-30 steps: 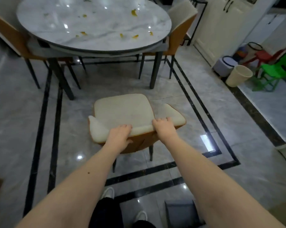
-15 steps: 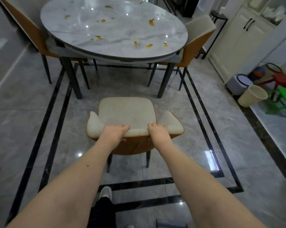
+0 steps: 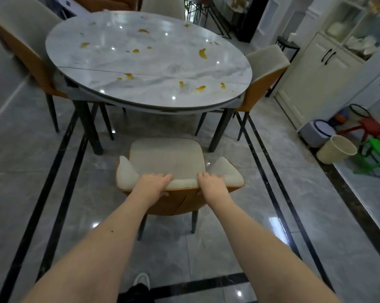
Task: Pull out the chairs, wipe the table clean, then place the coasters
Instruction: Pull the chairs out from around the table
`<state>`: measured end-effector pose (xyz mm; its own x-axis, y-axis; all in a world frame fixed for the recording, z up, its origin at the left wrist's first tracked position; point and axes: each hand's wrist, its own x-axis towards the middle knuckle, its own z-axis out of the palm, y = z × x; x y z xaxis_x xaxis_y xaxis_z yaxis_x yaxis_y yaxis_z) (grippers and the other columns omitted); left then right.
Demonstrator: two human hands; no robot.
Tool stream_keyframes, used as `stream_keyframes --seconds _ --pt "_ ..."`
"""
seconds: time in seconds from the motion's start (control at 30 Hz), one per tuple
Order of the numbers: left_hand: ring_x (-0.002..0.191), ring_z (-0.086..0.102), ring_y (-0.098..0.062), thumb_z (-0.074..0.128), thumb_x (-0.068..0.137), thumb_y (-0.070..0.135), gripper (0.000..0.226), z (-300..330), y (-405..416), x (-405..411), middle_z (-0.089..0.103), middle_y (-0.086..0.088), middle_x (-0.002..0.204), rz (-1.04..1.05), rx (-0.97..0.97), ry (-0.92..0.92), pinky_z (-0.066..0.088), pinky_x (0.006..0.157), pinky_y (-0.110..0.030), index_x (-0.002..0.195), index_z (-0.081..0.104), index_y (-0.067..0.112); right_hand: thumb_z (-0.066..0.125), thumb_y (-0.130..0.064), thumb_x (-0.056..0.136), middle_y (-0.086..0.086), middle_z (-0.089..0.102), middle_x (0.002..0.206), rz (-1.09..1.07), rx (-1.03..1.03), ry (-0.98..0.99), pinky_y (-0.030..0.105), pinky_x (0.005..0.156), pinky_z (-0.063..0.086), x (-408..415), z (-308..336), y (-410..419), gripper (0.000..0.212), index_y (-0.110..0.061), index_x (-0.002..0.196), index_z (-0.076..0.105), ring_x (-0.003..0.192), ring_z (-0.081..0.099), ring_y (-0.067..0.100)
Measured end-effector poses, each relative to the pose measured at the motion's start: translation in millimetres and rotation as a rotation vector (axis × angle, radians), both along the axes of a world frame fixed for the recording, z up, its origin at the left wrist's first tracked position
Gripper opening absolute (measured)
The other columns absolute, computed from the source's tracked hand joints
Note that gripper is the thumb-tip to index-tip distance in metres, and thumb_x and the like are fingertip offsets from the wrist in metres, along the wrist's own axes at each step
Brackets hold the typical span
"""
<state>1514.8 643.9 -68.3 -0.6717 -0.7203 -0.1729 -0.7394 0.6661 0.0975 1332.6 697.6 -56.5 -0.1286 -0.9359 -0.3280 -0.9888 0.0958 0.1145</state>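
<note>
A cream-cushioned chair [image 3: 166,157] with an orange shell stands on the floor well clear of the round marble table [image 3: 123,62]. My left hand [image 3: 155,182] and my right hand [image 3: 211,182] both grip the top of its backrest, fingers curled over the cushion edge. Several orange scraps [image 3: 202,53] lie scattered over the tabletop. No coasters or cloth are visible.
Three more chairs sit at the table: one at the left [image 3: 29,53], one at the right [image 3: 265,68], one at the far side [image 3: 162,4]. A cream cabinet [image 3: 316,79], a beige bin [image 3: 338,152], a grey stool [image 3: 320,132] and small red and green chairs [image 3: 379,154] crowd the right.
The view has tilted up, showing more of the table. Both hands keep their grip on the backrest, and the chair has turned squarer to me, out from the table.
</note>
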Motion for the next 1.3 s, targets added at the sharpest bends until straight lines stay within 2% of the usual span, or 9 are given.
stream_keyframes --seconds 0.13,0.37,0.53,0.93,1.3 --pt "0.109 0.056 -0.022 0.055 0.091 0.036 0.034 -0.1 -46.2 -5.0 0.059 -0.001 0.119 -0.056 -0.009 -0.007 0.04 0.09 -0.035 0.12 0.042 0.024 0.062 -0.019 0.087 0.008 0.056 0.123 -0.006 0.001 0.016 0.046 0.097 0.038 -6.2 -0.1 -42.8 0.04 -0.013 0.123 0.044 0.113 0.054 0.029" --pt "0.111 0.055 -0.022 0.057 0.09 0.036 0.034 3.1 -128.6 -14.0 0.058 0.001 0.122 -0.046 0.022 -0.047 0.039 0.093 -0.035 0.118 0.043 0.024 0.06 -0.017 0.088 0.01 0.055 0.125 -0.002 -0.002 -0.01 0.05 0.103 0.034 -10.5 0.0 -117.4 0.043 -0.012 0.127 0.043 0.116 0.051 0.031" --pt "0.114 0.053 -0.022 0.057 0.09 0.038 0.036 5.4 -173.6 -23.0 0.056 0.002 0.124 -0.046 0.01 -0.064 0.037 0.091 -0.035 0.119 0.042 0.023 0.062 -0.019 0.088 0.009 0.056 0.121 0.033 -0.019 -0.025 0.045 0.096 0.038 -22.8 -2.0 -162.5 0.038 -0.012 0.121 0.045 0.112 0.052 0.03" --pt "0.111 0.054 -0.02 0.056 0.091 0.036 0.035 5.1 -242.5 -83.5 0.057 0.003 0.122 0.017 -0.002 -0.038 0.039 0.093 -0.034 0.12 0.043 0.025 0.061 -0.014 0.087 0.009 0.054 0.124 0.095 -0.007 -0.056 0.048 0.104 0.034 -88.2 2.3 -245.8 0.045 -0.013 0.128 0.042 0.115 0.05 0.03" --pt "0.108 0.056 -0.019 0.058 0.09 0.037 0.034 2.8 -268.5 -97.8 0.058 0.004 0.118 0.037 -0.024 -0.008 0.04 0.09 -0.032 0.118 0.043 0.026 0.062 -0.011 0.086 0.009 0.053 0.126 0.117 -0.022 -0.045 0.046 0.105 0.034 -104.1 3.9 -276.3 0.049 -0.013 0.131 0.04 0.117 0.05 0.029"
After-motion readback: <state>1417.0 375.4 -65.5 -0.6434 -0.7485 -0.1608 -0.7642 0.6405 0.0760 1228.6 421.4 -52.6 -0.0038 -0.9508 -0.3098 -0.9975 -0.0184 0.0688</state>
